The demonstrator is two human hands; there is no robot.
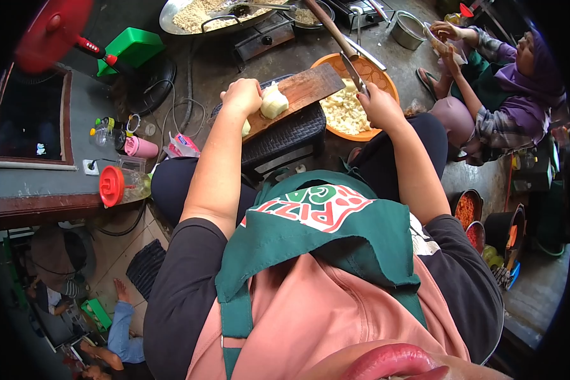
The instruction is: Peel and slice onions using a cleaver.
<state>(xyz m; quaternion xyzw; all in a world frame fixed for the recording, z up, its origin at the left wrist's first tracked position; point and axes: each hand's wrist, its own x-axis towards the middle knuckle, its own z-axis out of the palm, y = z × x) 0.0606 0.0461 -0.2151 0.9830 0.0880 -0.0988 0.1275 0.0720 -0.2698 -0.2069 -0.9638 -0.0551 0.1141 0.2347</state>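
Note:
My left hand [242,97] is closed around the far left edge of a wooden cutting board [307,90]; its fingertips are mostly hidden. The board lies slanted across a dark woven-pattern stool [285,136], its right end reaching the basin's rim. Beside my left hand, a pale peeled vegetable chunk [274,102] sits on the board, and a smaller pale piece [246,128] lies at its near left end. My right hand [381,104] grips a knife [353,73], blade pointing up and away over an orange basin [386,79]. Diced pale vegetable pieces [348,111] fill the basin.
A large wok [202,25] of crumbly food stands on a gas stove [266,39] ahead. Another person [506,95] works at the right near a metal pot [408,30]. A red-lidded jar [113,186] stands left; containers of chopped orange-red food [467,210] are at right.

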